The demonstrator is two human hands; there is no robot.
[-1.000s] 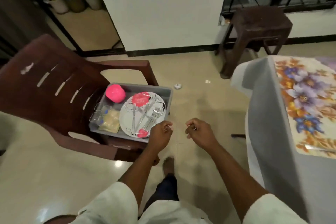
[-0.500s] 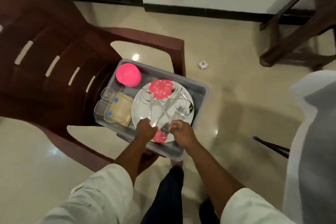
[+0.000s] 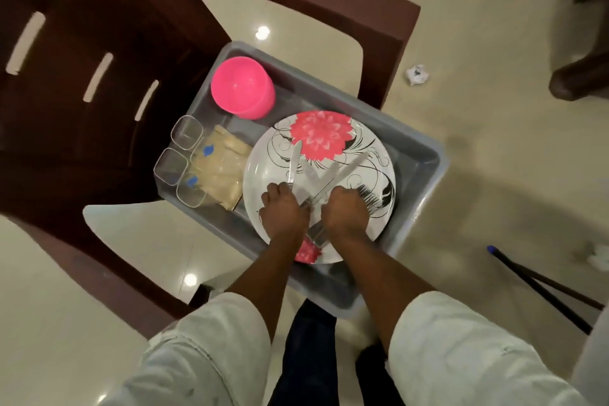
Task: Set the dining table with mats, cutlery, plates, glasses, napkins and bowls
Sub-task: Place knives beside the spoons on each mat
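A grey tub (image 3: 425, 155) sits on a brown plastic chair (image 3: 108, 26). Inside it lies a white plate (image 3: 263, 168) with red flowers, and loose cutlery rests on the plate. My left hand (image 3: 285, 209) is closed around the handle of a knife (image 3: 292, 161). My right hand (image 3: 344, 211) is closed over more cutlery, with a knife blade (image 3: 349, 166) and fork tines (image 3: 369, 196) sticking out past it. Also in the tub are a pink bowl (image 3: 242, 87), three clear square glasses (image 3: 179, 165) and beige napkins (image 3: 222, 171).
The chair's armrest (image 3: 372, 20) runs behind the tub. On the tiled floor lie a crumpled paper scrap (image 3: 417, 75) and a dark stick with a blue tip (image 3: 540, 287) at the right. A dark stool leg (image 3: 580, 76) stands at the upper right.
The view has swung from the room down onto the tub. Both hands have come down from above the floor onto the plate and closed on the cutlery.
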